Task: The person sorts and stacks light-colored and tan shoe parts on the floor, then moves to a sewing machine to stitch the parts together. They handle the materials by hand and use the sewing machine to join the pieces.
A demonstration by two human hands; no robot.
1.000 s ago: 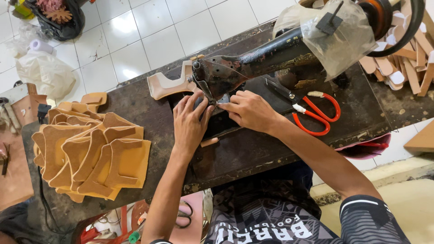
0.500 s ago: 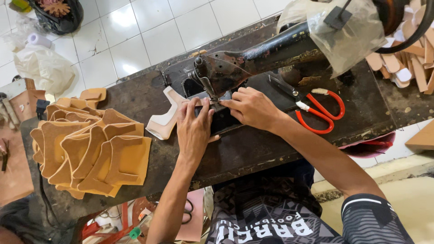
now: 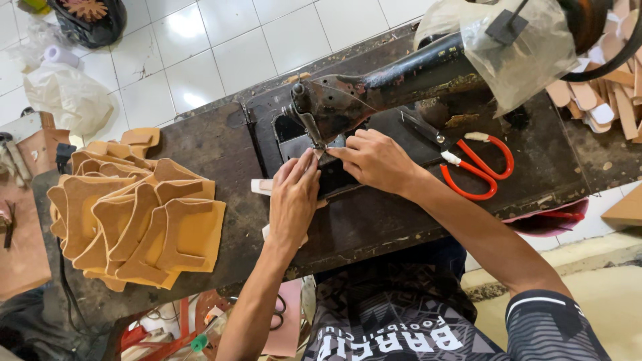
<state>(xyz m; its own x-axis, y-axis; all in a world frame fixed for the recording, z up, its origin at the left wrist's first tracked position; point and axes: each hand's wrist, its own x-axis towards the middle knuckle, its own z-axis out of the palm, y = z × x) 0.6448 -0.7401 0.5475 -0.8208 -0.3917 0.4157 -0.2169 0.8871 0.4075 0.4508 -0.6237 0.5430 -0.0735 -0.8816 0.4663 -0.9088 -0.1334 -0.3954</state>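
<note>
A black sewing machine (image 3: pixel 374 87) stands on a dark worn table (image 3: pixel 221 147). My left hand (image 3: pixel 294 200) lies flat on a pale leather piece (image 3: pixel 262 186), which is mostly hidden under it, fingertips at the needle. My right hand (image 3: pixel 378 160) pinches the same piece just right of the needle, beside the left fingertips. Both hands touch the piece at the presser foot.
A stack of tan cut leather pieces (image 3: pixel 134 214) lies at the table's left. Red-handled scissors (image 3: pixel 478 167) rest right of my right hand. Pale cut pieces (image 3: pixel 602 93) pile at the far right. A plastic bag (image 3: pixel 515 47) covers the machine's wheel end. White tiled floor (image 3: pixel 200 47) beyond.
The pale leather piece that stuck out left of the machine has been pulled back toward me, under my left hand. Both hands have closed in at the needle.
</note>
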